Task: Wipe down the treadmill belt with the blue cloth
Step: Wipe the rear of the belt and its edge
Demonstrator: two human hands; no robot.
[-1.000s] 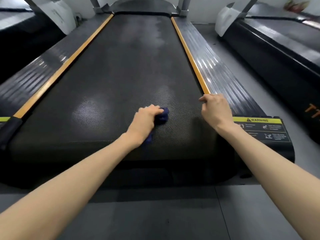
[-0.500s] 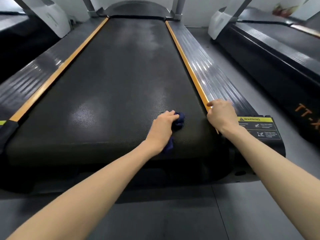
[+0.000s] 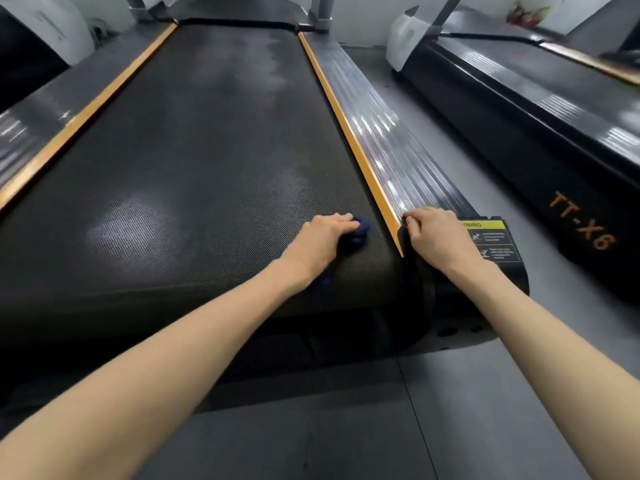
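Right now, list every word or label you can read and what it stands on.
"TT-X6": orange letters on the neighbouring treadmill, on its side.
"NING": yellow strip of the warning label at the rear corner; the right hand hides its start.
Small print below it: too small to read.

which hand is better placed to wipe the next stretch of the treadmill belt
Left. The left hand grips the crumpled dark blue cloth, pressed on the black textured treadmill belt; the right hand holds no cloth, fingers curled over the ribbed grey side rail's edge.
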